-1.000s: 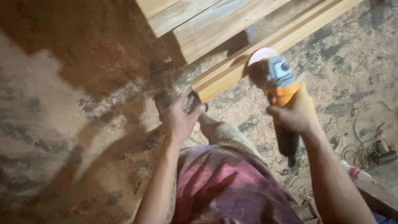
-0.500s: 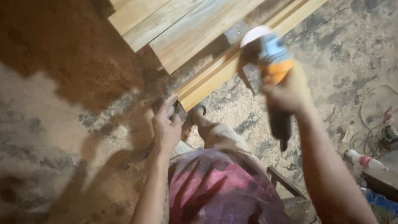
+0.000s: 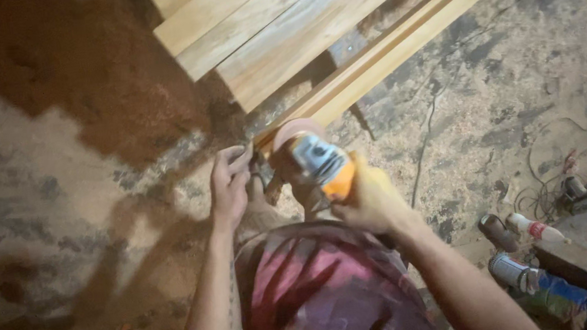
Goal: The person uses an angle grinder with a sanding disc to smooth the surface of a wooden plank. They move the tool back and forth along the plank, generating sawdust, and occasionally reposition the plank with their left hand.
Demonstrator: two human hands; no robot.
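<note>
Right hand (image 3: 366, 197) gripping angle grinder (image 3: 317, 160), left hand (image 3: 229, 184) at plank end (image 3: 275, 136)

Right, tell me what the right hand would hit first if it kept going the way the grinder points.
Most likely the end of the long beam. The right hand holds the grinder with its disc aimed up-left at that end, very close to it. Depth is unclear, so I cannot tell whether they touch.
</note>
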